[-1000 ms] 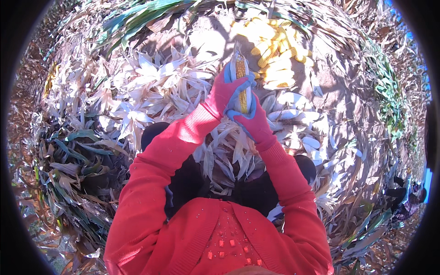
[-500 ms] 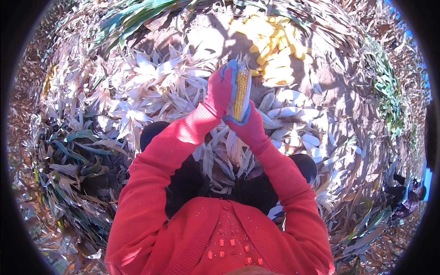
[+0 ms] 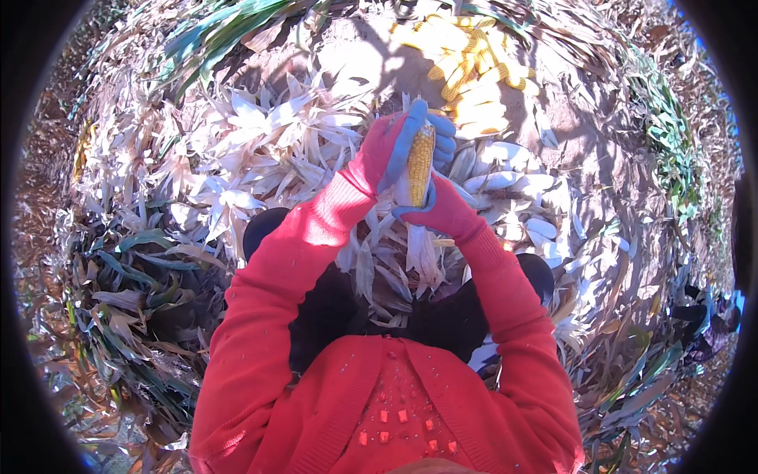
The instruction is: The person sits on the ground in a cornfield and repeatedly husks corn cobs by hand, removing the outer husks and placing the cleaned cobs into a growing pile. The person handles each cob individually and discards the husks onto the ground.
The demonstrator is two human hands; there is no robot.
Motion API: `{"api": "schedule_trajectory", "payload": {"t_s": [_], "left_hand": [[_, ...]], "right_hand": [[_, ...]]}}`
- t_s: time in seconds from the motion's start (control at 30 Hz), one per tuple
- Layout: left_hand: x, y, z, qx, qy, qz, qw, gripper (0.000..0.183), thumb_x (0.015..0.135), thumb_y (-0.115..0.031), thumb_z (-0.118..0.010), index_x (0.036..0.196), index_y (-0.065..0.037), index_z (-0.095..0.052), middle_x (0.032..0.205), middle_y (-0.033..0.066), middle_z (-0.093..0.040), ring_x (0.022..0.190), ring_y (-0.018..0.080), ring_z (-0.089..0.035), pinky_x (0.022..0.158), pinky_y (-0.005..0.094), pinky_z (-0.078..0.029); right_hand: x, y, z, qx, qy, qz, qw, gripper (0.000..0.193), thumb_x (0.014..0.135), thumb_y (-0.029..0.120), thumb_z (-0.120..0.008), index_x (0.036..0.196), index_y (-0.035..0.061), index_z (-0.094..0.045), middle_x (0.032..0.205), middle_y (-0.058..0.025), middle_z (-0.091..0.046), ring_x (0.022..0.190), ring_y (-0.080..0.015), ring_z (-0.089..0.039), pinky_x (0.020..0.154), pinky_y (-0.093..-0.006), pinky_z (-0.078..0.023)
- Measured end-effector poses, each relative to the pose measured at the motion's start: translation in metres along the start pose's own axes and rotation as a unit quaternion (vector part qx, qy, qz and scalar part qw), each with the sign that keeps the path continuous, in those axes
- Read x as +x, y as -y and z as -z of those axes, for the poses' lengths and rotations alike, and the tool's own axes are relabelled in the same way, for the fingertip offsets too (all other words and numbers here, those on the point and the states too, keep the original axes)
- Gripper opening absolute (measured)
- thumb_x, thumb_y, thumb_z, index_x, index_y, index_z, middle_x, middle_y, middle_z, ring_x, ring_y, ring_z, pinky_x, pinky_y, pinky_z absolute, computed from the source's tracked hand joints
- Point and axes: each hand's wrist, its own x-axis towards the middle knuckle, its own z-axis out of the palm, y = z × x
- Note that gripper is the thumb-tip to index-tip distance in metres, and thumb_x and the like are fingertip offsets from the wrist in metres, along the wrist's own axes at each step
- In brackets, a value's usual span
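Note:
A yellow ear of corn (image 3: 419,170) stands between my two gloved hands, its kernels bared along the side that shows. Strips of pale husk (image 3: 421,253) hang down from its lower end. My left hand (image 3: 403,146), in a red and blue-grey glove, is closed on the upper part of the ear, with its fingers reaching over the tip. Lower down, my right hand (image 3: 438,209) in a matching glove grips the base. Part of the ear is hidden behind the fingers.
Beyond my hands lies a pile of bare yellow corn ears (image 3: 478,67) on the soil. Loose pale husks (image 3: 276,126) cover the ground to the left. Several ears still in husk (image 3: 513,178) lie right of my hands. Green leaves (image 3: 237,35) edge the far side.
My left hand has wrapped its fingers over the tip of the ear. Husk that covered the ear's right side now hangs below it, and my right hand has shifted slightly right.

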Motion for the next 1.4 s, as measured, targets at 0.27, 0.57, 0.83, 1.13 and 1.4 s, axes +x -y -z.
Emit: {"api": "schedule_trajectory", "payload": {"t_s": [0.27, 0.57, 0.83, 1.13, 1.4], "left_hand": [[0.003, 0.033, 0.019, -0.109, -0.161, -0.030, 0.980, 0.046, 0.102, -0.039, -0.041, 0.095, 0.002, -0.061, 0.087, 0.0138, -0.066, 0.080, 0.0233, -0.064, 0.077, 0.0348, -0.053], [0.020, 0.065, 0.022, -0.121, -0.214, 0.013, 0.969, 0.040, 0.101, -0.039, -0.042, 0.094, -0.003, -0.057, 0.080, 0.0109, -0.063, 0.075, 0.0254, -0.061, 0.078, 0.0381, -0.050], [0.014, -0.006, 0.048, -0.225, -0.012, 0.048, 0.973, 0.046, 0.100, -0.047, -0.043, 0.069, -0.014, -0.053, 0.053, -0.0033, -0.034, 0.047, 0.0140, -0.036, 0.061, 0.0353, -0.047], [0.012, 0.012, 0.023, 0.522, -0.160, -0.151, 0.824, 0.054, 0.086, -0.039, -0.069, 0.120, 0.001, -0.055, 0.100, 0.0161, -0.062, 0.090, 0.0259, -0.063, 0.085, 0.0380, -0.050], [-0.009, 0.074, -0.019, 0.705, -0.048, -0.285, 0.648, 0.092, 0.066, -0.044, -0.080, 0.136, 0.002, -0.041, 0.129, 0.0190, -0.049, 0.126, 0.0373, -0.044, 0.106, 0.0567, -0.030]], "right_hand": [[0.002, -0.008, -0.012, 0.095, 0.038, -0.092, 0.991, 0.068, 0.072, 0.024, -0.082, 0.127, 0.0003, -0.049, 0.114, -0.0097, -0.062, 0.103, -0.0163, -0.060, 0.089, -0.0340, -0.049], [0.034, -0.018, -0.020, 0.299, -0.273, -0.014, 0.914, 0.038, 0.091, 0.019, -0.065, 0.124, 0.0017, -0.054, 0.114, -0.0053, -0.062, 0.103, -0.0128, -0.058, 0.092, -0.0280, -0.046], [0.033, -0.015, 0.058, 0.597, -0.401, -0.072, 0.691, 0.030, 0.093, 0.032, -0.059, 0.105, 0.0048, -0.056, 0.095, -0.0061, -0.059, 0.094, -0.0217, -0.060, 0.082, -0.0373, -0.052], [0.020, -0.015, 0.068, 0.356, -0.489, 0.073, 0.793, 0.031, 0.089, 0.019, -0.068, 0.112, 0.0030, -0.056, 0.095, -0.0106, -0.065, 0.083, -0.0211, -0.066, 0.074, -0.0339, -0.055], [0.016, 0.003, 0.040, 0.204, -0.484, 0.030, 0.850, 0.023, 0.092, 0.014, -0.064, 0.109, 0.0019, -0.056, 0.096, -0.0083, -0.066, 0.086, -0.0155, -0.066, 0.076, -0.0274, -0.052]]}}
